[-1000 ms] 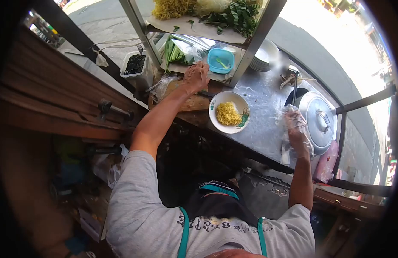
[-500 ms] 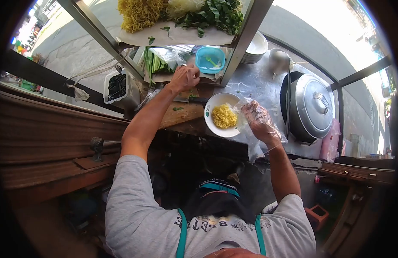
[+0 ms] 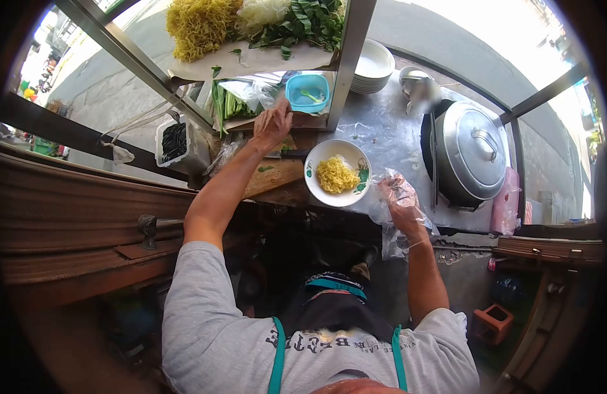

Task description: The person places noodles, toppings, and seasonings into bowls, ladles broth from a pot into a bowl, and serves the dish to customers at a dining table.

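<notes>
My bare left hand (image 3: 274,126) is at the left edge of a blue plastic tub (image 3: 292,92) with a light green spoon (image 3: 310,96) in it. Its fingers are drawn together, and their tips are hard to make out. My right hand (image 3: 400,197) is wrapped in a clear plastic bag (image 3: 394,244), fingers bent, just right of a white bowl (image 3: 314,188) with green decoration. Yellow noodles (image 3: 337,175) lie in the bowl, with a few pale strands behind them. Left of the bowl, a knife (image 3: 293,154) lies by a wooden cutting board (image 3: 277,176).
A shelf above carries yellow noodles (image 3: 201,26) and leafy greens (image 3: 303,26). Cut stalks (image 3: 232,108) lie below it. Stacked plates (image 3: 372,60) stand at the back, and a large lidded pot (image 3: 471,154) at right. Metal posts (image 3: 349,59) frame the counter (image 3: 395,125).
My right hand has moved slightly right, off the bowl's rim, uncovering its green decoration. My left hand has shifted slightly beside the blue tub. The whole view has shifted a little.
</notes>
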